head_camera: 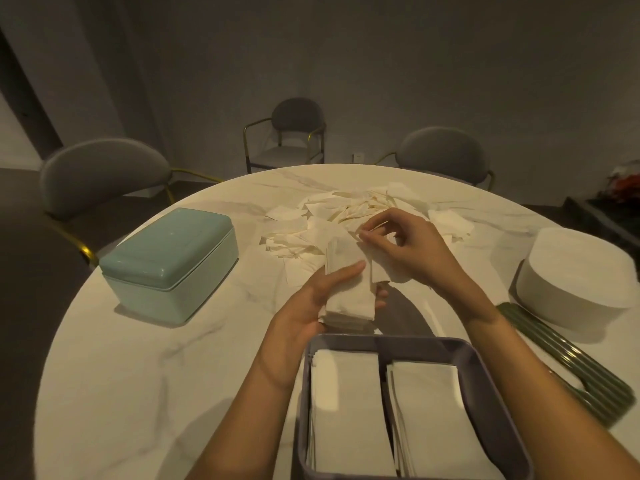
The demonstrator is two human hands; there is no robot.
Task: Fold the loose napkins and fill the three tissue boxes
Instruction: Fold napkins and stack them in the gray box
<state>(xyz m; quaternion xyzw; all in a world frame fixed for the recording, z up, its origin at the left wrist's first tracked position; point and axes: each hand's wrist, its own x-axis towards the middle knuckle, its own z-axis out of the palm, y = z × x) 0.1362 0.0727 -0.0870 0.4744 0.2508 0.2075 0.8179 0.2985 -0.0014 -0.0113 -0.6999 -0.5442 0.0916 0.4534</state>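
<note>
Nearest me, the grey two-compartment box (485,375) is sitting at the table's (138,375) edge, a flat stack of folded napkins (346,410) lying in each half. Just beyond it, my left hand (311,306) is gripping a stack of folded napkins (349,289), thumb curled over the top. My right hand (405,244) is pinching the corner of a single napkin (384,268), though I cannot quite tell whether it is touching the stack. Farther out, the loose napkins (346,216) are lying heaped mid-table. The lidded teal box (169,265) is standing to the left, a white round box (575,282) to the right beside a ribbed green lid (568,362).
</note>
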